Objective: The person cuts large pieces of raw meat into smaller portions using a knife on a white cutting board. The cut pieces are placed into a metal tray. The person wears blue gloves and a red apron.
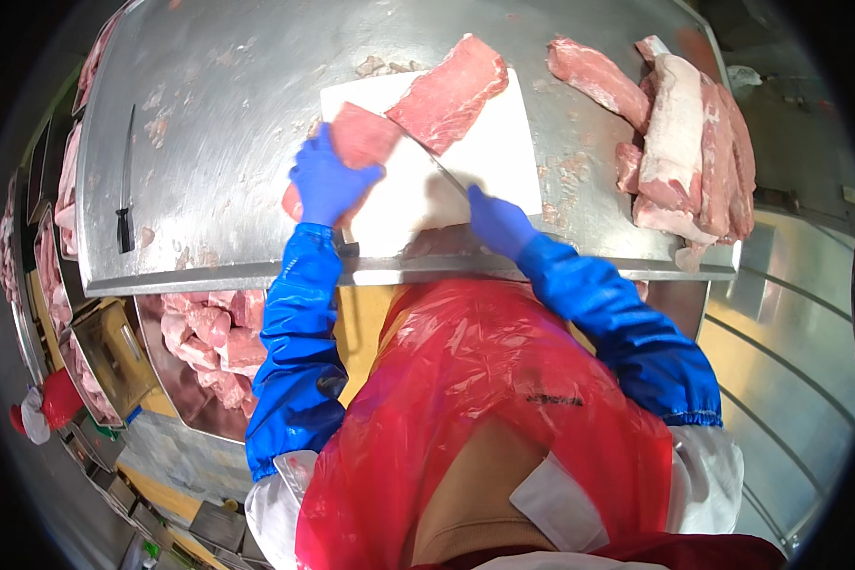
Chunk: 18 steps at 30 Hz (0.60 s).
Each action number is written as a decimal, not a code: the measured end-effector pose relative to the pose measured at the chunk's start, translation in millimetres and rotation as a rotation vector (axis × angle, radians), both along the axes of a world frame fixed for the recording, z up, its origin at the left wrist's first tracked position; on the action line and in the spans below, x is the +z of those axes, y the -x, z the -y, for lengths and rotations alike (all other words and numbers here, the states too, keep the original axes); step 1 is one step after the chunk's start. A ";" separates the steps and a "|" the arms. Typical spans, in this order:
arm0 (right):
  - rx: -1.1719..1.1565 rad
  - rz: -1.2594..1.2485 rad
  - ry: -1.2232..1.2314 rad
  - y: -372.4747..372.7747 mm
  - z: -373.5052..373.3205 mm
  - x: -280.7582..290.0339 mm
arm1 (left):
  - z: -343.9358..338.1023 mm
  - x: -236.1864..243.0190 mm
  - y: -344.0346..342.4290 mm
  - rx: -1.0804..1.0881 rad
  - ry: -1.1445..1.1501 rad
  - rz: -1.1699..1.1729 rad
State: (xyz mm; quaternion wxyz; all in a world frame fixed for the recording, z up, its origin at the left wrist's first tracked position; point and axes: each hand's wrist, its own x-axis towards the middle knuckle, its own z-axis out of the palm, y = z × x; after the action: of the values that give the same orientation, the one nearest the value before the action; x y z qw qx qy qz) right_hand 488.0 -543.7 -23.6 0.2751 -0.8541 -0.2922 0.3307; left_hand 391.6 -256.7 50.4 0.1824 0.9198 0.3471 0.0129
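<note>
While the left hand (331, 180) is spreading wide over the near side of a small piece of meat (366, 136), the right hand (500, 223) is closing around the handle of a knife (444, 173). The blade is pointing away from the body and to the left, and is running between the small piece and the near left edge of a larger slab (451, 93). Both pieces are resting on a white cutting board (513, 142), the slab toward its far edge and the small piece toward its left. The board is lying flat on a metal table (218, 114). A second knife (125, 199) is lying well to the left, its black handle facing the near edge. A pile of long meat cuts (679, 133) is occupying the right end. Below the table's near edge, a metal bin (176, 380) is holding chunks of meat (223, 332).
</note>
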 end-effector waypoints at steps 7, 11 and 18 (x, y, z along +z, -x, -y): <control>0.045 0.128 0.019 26.1 108.8 63.9 | -79.4 -48.5 24.9 0.284 0.495 0.405; -0.225 0.057 -0.084 12.1 112.0 52.5 | -52.2 -37.0 -0.5 0.309 0.319 0.091; -0.312 -0.358 -0.372 -32.2 31.3 68.5 | -75.2 -55.3 27.6 0.281 0.560 0.425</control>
State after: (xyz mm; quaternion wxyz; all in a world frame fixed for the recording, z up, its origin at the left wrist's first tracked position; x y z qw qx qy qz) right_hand 520.1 -575.0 44.9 0.5213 -0.7518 -0.1599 0.3708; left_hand 364.0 -181.5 -4.9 0.4912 0.7546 0.4143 0.1329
